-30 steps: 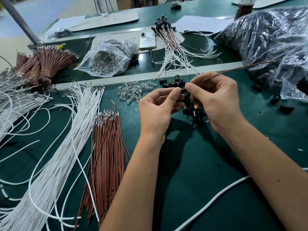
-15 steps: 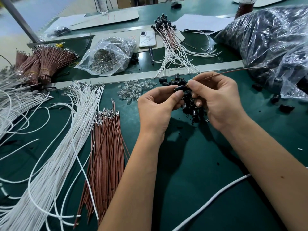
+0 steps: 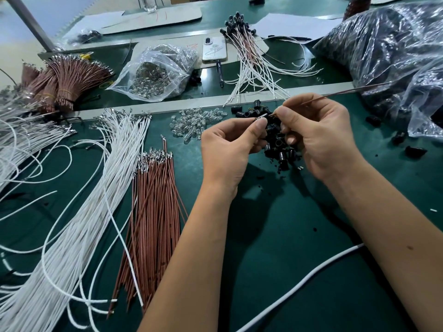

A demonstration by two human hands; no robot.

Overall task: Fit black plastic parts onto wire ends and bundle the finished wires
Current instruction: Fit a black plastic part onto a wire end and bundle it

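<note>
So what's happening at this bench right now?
A person is assembling wire leads over a green table. The right hand pinches a brown wire that runs off to the right, its end brought toward the left hand, which pinches something small at its fingertips. Both hands work above a pile of loose black plastic parts. Unfitted white wires and brown wires lie to the left; leads with black parts on their ends lie farther back.

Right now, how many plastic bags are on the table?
3: a clear bag at centre back, a big dark bag at right, a small bag far back left. Others may be hidden.
</note>
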